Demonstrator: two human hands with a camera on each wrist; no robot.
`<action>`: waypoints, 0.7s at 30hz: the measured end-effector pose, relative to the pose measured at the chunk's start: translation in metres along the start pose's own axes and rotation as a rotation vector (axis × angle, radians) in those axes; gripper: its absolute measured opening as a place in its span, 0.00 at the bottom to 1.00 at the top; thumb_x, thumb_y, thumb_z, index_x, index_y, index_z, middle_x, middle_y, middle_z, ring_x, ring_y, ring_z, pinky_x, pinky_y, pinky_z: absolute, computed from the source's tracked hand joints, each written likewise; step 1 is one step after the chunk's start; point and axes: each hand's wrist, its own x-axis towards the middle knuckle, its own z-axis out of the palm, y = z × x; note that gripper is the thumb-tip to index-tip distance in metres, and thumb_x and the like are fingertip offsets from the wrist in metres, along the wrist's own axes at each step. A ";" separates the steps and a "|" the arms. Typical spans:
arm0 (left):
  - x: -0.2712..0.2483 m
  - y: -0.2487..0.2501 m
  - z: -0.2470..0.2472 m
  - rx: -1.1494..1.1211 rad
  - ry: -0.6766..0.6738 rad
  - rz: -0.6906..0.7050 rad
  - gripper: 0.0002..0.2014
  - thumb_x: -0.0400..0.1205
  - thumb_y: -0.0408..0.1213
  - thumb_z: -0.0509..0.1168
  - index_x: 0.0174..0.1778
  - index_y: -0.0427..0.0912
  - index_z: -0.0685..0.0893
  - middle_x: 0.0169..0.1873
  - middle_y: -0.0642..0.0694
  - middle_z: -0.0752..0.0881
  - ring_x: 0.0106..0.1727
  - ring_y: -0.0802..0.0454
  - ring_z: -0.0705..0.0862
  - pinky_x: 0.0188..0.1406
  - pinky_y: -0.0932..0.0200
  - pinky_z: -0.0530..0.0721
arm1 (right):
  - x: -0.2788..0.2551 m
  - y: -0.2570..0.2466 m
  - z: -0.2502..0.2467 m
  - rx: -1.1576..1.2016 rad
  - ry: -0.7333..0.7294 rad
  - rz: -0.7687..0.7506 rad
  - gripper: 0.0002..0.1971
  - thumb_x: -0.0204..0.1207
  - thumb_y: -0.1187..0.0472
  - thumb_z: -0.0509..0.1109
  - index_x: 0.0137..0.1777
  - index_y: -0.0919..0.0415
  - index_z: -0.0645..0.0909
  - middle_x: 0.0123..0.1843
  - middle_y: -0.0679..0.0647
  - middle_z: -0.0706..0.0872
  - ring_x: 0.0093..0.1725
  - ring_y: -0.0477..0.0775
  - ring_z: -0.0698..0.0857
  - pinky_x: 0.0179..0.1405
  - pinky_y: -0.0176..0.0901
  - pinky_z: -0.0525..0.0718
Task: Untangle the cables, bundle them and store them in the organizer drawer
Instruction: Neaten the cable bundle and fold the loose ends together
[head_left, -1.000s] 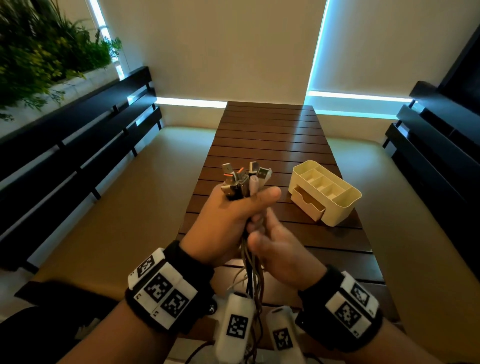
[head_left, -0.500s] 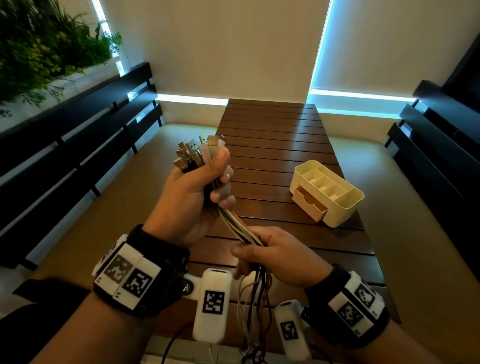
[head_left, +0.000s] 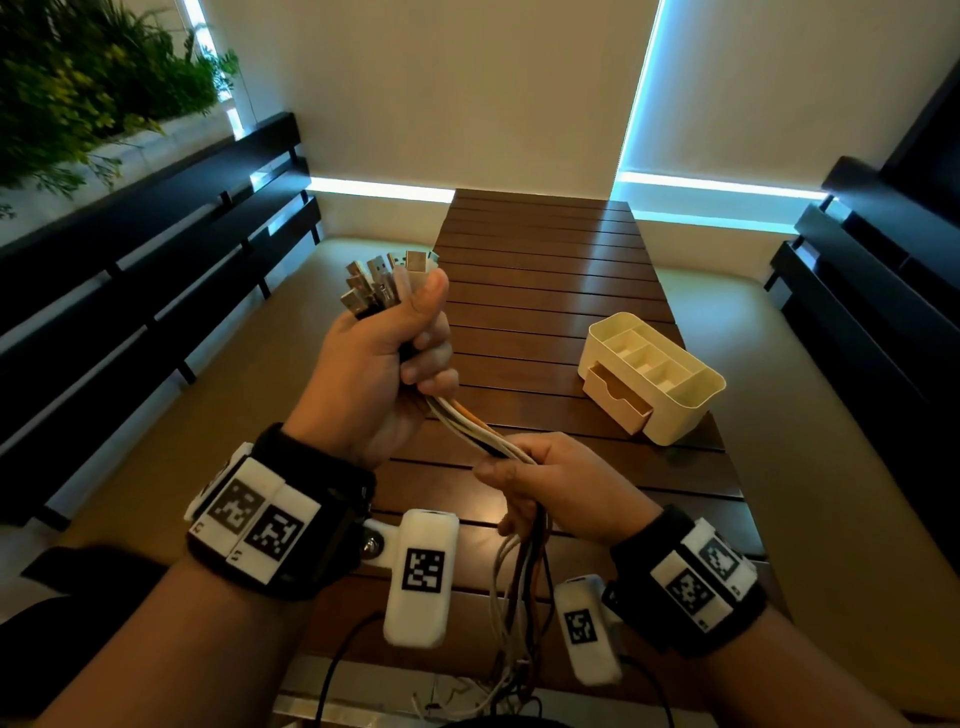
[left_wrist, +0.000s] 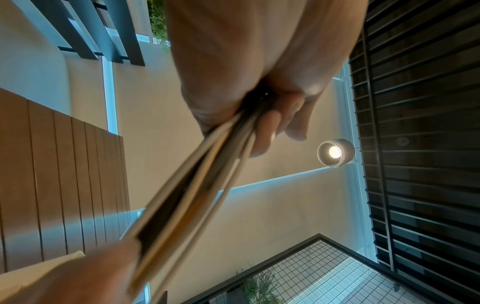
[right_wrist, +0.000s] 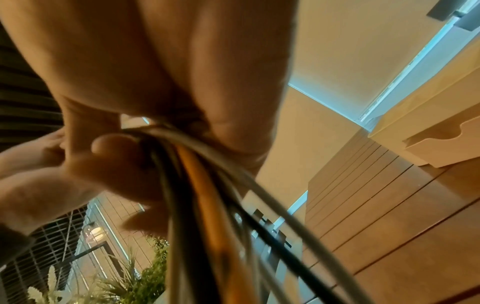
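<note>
The left hand (head_left: 374, 364) clenches the bundle of white, black and orange cables (head_left: 470, 431) below its plugs; the right hand (head_left: 561, 488) grips the strands lower down. A cream plastic organizer (head_left: 675, 410), drawer ajar, sits by the worktop's (head_left: 545, 291) right edge. No legible writing.

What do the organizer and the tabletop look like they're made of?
Organizer: likely moulded plastic, cream, smooth matte walls with rounded corners. Table: apparently wood or wood-look slats, dark brown with a slight sheen; parallel plank seams show.

From the head view we look forward and down over the surface (head_left: 545, 291). Our wrist views sit close under each palm, angled upward; all three share the cables (head_left: 470, 428).
</note>
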 end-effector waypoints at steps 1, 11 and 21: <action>0.000 0.000 0.000 0.008 0.000 0.000 0.13 0.83 0.44 0.66 0.35 0.46 0.73 0.27 0.51 0.64 0.21 0.61 0.62 0.20 0.67 0.68 | 0.001 0.000 0.001 0.001 0.016 0.010 0.09 0.74 0.42 0.73 0.37 0.44 0.83 0.27 0.50 0.77 0.26 0.51 0.78 0.40 0.55 0.86; -0.001 0.008 -0.005 -0.041 0.040 -0.014 0.13 0.85 0.45 0.65 0.37 0.47 0.72 0.24 0.54 0.66 0.19 0.63 0.63 0.18 0.68 0.68 | 0.006 0.011 0.013 -0.008 0.000 0.040 0.09 0.80 0.50 0.71 0.38 0.48 0.83 0.35 0.55 0.86 0.40 0.58 0.90 0.57 0.55 0.86; -0.008 0.006 -0.016 -0.043 0.082 -0.018 0.12 0.83 0.44 0.66 0.37 0.46 0.72 0.26 0.52 0.66 0.20 0.62 0.65 0.20 0.67 0.70 | -0.022 -0.004 -0.031 0.068 0.125 -0.063 0.11 0.74 0.50 0.75 0.47 0.57 0.82 0.26 0.46 0.77 0.24 0.46 0.74 0.28 0.41 0.79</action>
